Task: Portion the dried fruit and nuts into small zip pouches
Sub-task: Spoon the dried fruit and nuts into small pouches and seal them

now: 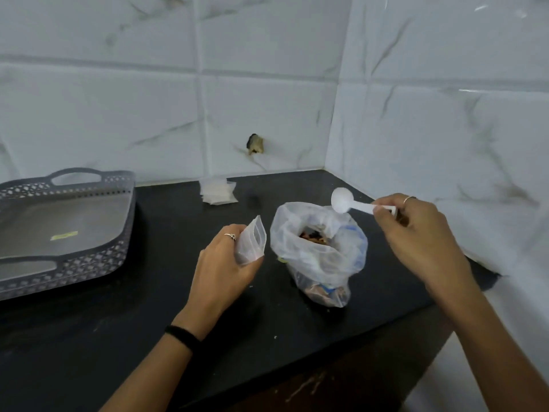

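A clear plastic bag [319, 257] of dried fruit and nuts stands open on the black counter [208, 328], its dark mix showing in the mouth. My left hand [222, 269] holds a small clear zip pouch [252, 239] upright, just left of the bag. My right hand [416, 230] pinches the handle of a white plastic scoop [344, 200], whose round bowl hovers over the bag's back rim. I cannot tell whether the scoop holds anything.
A grey perforated tray [89, 263] with handles sits at the left of the counter. A stack of spare small pouches [218, 191] lies at the back near the marbled tile wall. The counter ends at the wall on the right.
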The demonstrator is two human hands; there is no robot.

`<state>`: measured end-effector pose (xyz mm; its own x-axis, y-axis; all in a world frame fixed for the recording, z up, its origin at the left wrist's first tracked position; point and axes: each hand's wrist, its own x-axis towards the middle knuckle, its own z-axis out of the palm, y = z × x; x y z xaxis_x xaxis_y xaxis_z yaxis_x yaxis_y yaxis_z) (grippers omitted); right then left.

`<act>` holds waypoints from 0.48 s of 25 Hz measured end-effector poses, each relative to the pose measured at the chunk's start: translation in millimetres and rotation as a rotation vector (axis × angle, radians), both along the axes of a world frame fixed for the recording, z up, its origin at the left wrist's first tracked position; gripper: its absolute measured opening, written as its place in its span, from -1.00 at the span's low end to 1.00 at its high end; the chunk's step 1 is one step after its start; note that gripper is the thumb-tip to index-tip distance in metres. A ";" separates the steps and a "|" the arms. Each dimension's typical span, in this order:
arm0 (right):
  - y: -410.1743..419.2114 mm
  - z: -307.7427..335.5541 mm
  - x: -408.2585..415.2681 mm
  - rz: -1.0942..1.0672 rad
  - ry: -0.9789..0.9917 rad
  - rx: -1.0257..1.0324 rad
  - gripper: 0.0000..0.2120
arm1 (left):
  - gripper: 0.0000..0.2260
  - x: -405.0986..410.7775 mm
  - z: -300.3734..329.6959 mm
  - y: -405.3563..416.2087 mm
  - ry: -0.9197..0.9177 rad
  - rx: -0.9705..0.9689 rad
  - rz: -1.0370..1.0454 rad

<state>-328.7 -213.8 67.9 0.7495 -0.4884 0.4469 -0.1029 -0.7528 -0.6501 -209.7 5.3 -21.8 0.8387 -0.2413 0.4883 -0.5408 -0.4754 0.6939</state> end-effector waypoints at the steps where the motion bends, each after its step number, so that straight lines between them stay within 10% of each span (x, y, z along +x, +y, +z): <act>1: -4.4 -2.4 -2.5 0.029 0.050 -0.042 -0.86 | -0.69 1.3 -0.1 -1.0 0.001 0.014 -0.010; 12: -6.6 -32.2 63.0 0.091 0.376 -0.413 -0.77 | -0.51 0.1 -5.9 1.3 0.019 0.215 -0.058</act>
